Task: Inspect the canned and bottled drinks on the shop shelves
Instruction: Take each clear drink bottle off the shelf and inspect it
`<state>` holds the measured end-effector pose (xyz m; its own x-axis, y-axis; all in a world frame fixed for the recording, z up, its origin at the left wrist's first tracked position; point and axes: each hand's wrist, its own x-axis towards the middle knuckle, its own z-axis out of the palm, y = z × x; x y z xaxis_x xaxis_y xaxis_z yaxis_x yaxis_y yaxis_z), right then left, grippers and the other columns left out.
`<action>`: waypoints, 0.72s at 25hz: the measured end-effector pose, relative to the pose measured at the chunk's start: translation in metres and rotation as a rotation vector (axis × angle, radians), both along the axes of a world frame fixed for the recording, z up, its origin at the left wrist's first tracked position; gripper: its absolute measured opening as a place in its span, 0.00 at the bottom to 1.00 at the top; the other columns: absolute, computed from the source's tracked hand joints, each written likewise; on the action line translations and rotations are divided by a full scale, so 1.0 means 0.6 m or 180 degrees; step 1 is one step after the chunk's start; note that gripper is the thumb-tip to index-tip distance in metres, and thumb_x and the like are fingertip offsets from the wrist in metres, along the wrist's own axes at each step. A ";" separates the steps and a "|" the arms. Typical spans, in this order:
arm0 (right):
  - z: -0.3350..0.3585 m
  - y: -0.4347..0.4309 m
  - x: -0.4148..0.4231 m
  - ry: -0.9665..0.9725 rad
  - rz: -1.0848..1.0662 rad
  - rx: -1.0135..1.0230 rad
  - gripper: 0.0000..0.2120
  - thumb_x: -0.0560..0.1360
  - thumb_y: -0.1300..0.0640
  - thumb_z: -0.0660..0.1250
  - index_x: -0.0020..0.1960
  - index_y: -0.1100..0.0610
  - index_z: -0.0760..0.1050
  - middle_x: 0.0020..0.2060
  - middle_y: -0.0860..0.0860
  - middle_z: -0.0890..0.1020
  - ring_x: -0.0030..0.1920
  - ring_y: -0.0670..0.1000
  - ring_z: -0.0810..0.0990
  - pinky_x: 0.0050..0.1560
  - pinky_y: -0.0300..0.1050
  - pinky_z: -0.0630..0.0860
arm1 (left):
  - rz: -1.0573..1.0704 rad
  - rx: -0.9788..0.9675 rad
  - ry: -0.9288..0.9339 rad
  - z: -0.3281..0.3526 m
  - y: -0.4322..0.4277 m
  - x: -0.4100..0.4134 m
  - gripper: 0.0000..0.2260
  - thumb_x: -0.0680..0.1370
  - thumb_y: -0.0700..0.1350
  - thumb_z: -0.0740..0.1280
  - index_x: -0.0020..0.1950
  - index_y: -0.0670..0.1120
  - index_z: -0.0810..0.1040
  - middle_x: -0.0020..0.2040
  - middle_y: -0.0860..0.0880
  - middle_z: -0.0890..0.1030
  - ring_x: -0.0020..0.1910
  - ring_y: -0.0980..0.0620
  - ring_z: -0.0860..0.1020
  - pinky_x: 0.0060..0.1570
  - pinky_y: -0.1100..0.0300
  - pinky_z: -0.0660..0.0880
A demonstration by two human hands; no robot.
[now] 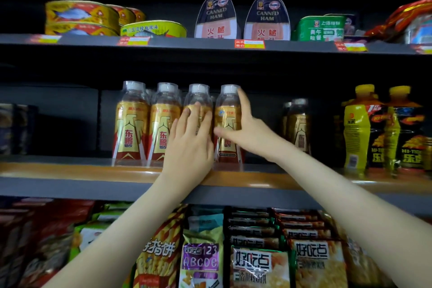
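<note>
Several gold-and-red energy drink bottles with clear caps stand in a row on the middle shelf. My left hand lies against the front of the third bottle, fingers straight and touching its label. My right hand wraps the fourth bottle, thumb across its front and fingers reaching up behind its neck. The two leftmost bottles stand untouched. Another bottle of the same drink stands apart to the right.
Yellow-and-black drink bottles stand at the shelf's right end. The top shelf holds fish tins, canned ham and a green tin. Snack bags fill the shelf below. Dark items sit at the far left.
</note>
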<state>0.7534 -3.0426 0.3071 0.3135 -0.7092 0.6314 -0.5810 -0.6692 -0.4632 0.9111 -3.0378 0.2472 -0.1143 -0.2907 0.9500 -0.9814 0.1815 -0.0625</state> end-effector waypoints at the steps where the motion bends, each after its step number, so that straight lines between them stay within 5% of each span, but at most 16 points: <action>1: -0.006 -0.002 0.008 -0.0025 -0.0032 -0.0060 0.51 0.73 0.47 0.71 0.73 0.36 0.31 0.66 0.56 0.74 0.54 0.52 0.80 0.55 0.45 0.75 | -0.0040 0.0094 -0.0008 0.002 0.004 0.002 0.25 0.79 0.47 0.51 0.73 0.41 0.68 0.74 0.38 0.65 0.73 0.37 0.64 0.69 0.41 0.65; 5: -0.019 0.027 -0.006 -0.0450 -0.0194 -0.0403 0.55 0.70 0.54 0.76 0.76 0.42 0.35 0.65 0.54 0.76 0.50 0.48 0.79 0.52 0.41 0.74 | -0.1014 0.0328 0.0137 -0.013 0.036 0.013 0.27 0.80 0.59 0.49 0.78 0.51 0.56 0.79 0.47 0.56 0.77 0.55 0.49 0.75 0.51 0.50; 9: -0.034 0.095 -0.053 -0.0513 -0.0356 -0.1097 0.50 0.71 0.55 0.74 0.77 0.41 0.41 0.75 0.48 0.62 0.70 0.44 0.65 0.69 0.42 0.64 | -0.2050 0.0655 0.0488 -0.039 0.088 -0.014 0.26 0.81 0.60 0.56 0.75 0.66 0.47 0.79 0.56 0.53 0.76 0.63 0.48 0.71 0.66 0.48; 14: -0.057 0.213 -0.110 -0.0566 -0.0401 -0.1595 0.50 0.70 0.57 0.75 0.74 0.33 0.44 0.72 0.37 0.62 0.69 0.36 0.64 0.65 0.30 0.65 | -0.3281 0.0679 0.0826 -0.036 0.168 -0.107 0.30 0.81 0.53 0.61 0.76 0.61 0.46 0.76 0.63 0.55 0.75 0.65 0.53 0.71 0.70 0.54; 18: -0.145 0.291 -0.151 -0.0518 -0.0287 -0.1306 0.46 0.70 0.61 0.75 0.72 0.31 0.50 0.65 0.34 0.66 0.61 0.23 0.65 0.57 0.20 0.65 | -0.3952 0.1020 0.1253 -0.078 0.250 -0.171 0.37 0.76 0.52 0.69 0.74 0.62 0.45 0.73 0.56 0.66 0.69 0.65 0.67 0.64 0.68 0.69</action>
